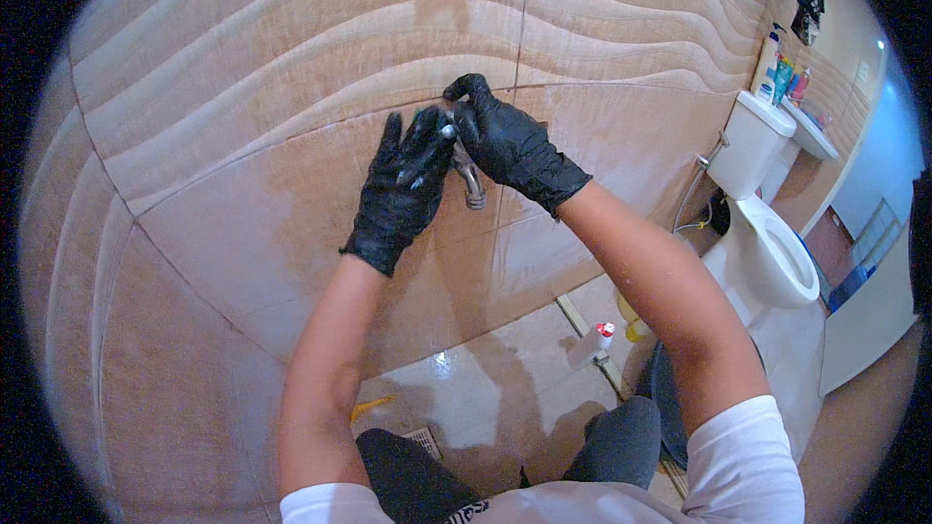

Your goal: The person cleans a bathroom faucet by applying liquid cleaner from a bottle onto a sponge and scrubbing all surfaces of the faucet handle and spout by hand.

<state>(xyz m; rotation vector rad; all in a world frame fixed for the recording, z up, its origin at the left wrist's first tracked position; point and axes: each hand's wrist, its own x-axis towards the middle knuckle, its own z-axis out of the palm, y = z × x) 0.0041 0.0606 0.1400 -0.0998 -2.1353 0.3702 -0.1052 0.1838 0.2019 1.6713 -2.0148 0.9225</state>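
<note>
A metal tap point(470, 180) with a bent spout sticks out of the tiled wall. My left hand point(403, 182), in a black glove with whitish smears, is against the tap's left side, fingers stretched upward and slightly apart. On the other side, my right hand point(515, 146), also black-gloved, has its fingers curled over the top of the tap. A small whitish spot shows between the two hands. The gloves hide the tap's upper part.
Wavy wall tiles point(320, 49) rise above the tap, with wet-looking patches around it. A white bottle with a red cap point(604, 332) stands on the floor. To the right are a dark tub point(662, 408), a white toilet point(777, 252) and several bottles on its tank point(757, 116).
</note>
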